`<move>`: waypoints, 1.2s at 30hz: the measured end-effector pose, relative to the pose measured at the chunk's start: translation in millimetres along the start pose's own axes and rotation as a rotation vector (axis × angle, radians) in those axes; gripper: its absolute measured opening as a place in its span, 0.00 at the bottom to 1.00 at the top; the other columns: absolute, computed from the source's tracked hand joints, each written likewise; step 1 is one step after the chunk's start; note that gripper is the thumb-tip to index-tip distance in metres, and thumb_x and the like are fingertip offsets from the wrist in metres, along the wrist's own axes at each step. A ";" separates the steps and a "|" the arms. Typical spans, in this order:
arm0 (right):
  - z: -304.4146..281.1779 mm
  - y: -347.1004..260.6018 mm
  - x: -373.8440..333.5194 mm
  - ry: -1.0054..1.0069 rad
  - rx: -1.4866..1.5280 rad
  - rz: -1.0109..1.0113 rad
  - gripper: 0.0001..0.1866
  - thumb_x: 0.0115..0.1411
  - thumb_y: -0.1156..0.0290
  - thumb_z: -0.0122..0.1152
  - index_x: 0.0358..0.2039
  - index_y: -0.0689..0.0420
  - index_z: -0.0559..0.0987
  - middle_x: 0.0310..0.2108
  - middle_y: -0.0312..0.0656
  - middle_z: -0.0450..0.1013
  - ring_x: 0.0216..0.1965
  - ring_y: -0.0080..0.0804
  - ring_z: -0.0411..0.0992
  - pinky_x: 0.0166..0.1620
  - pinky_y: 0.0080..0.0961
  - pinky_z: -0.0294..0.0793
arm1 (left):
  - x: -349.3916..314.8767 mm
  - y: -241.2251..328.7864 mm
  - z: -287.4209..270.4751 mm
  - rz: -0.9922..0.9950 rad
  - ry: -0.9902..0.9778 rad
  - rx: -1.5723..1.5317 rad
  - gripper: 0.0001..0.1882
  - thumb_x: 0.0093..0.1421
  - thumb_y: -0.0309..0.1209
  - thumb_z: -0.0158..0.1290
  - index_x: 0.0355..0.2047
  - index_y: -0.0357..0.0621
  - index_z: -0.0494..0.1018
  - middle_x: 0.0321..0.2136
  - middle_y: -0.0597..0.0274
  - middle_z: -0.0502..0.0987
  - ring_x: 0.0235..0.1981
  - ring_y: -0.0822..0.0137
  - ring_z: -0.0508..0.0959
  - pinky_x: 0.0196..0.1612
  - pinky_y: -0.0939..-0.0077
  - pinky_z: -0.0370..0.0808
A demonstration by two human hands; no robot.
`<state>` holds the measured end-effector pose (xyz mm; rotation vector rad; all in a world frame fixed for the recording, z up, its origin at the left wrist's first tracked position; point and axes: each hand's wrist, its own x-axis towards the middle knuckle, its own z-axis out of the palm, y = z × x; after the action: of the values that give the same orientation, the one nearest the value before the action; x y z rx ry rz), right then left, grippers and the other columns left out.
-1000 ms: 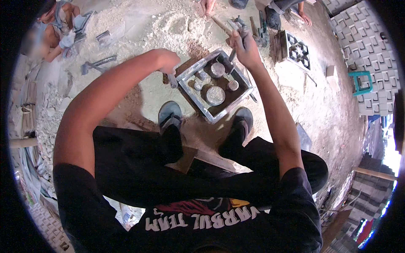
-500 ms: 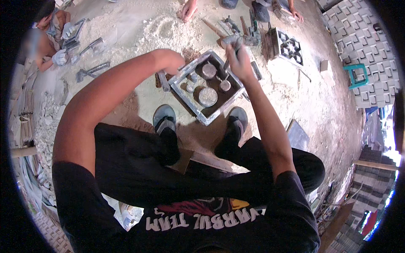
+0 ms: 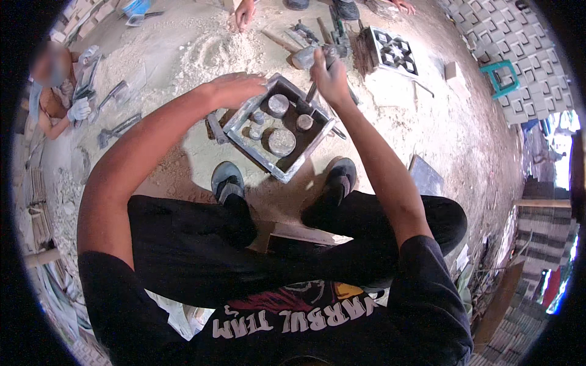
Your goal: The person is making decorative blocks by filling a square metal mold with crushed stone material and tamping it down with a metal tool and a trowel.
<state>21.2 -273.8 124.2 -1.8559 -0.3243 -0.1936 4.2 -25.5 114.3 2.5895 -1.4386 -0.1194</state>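
Observation:
A square grey metal box frame rests on the dusty ground between and beyond my feet. Inside it stand several round, pale-topped pieces, among them a large cylinder, another one farther back and a smaller one at the right. My left hand lies with outstretched fingers at the far left rim. Closed around a hand tool, my right hand is above the far right side. The tool's narrow metal part points down into the box; its tip is hard to make out.
Beyond my right hand lie a grey can-like vessel and several tools. A star-patterned metal mould and a teal stool stand right. Pale powder is heaped ahead. A gloved co-worker sits left; another person's hand is ahead.
My left hand has gone from curled to flatter, with its fingers stretched along the rim. My right hand still grips the tool at the box's far right side. The whole view has shifted.

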 end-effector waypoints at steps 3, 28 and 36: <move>4.0 -23.6 -15.6 0.180 -0.001 -0.167 0.17 0.66 0.62 0.50 0.23 0.58 0.67 0.13 0.30 0.62 0.16 0.17 0.59 0.20 0.19 0.59 | 7.5 -1.7 -8.6 -0.019 0.053 0.001 0.12 0.49 0.24 0.52 0.36 0.42 0.70 0.34 0.51 0.72 0.40 0.48 0.74 0.44 0.60 0.71; -18.6 -29.8 -59.0 0.293 -0.030 -0.016 0.24 0.65 0.60 0.51 0.14 0.59 0.70 0.12 0.28 0.62 0.16 0.17 0.58 0.20 0.21 0.57 | 18.4 18.6 -8.4 -0.020 0.044 -0.001 0.11 0.49 0.20 0.47 0.34 0.41 0.72 0.42 0.51 0.70 0.41 0.48 0.75 0.43 0.59 0.73; -12.0 -31.1 -65.7 0.065 0.000 0.028 0.20 0.62 0.63 0.53 0.15 0.59 0.68 0.13 0.29 0.61 0.18 0.17 0.57 0.22 0.21 0.56 | 25.9 15.2 -4.4 -0.118 -0.204 0.096 0.08 0.50 0.24 0.49 0.31 0.37 0.73 0.28 0.48 0.77 0.36 0.48 0.77 0.41 0.58 0.73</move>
<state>-50.6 -284.7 136.6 -1.8486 -0.2528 -0.2338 5.8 -54.8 121.9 2.8109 -1.3839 -0.3477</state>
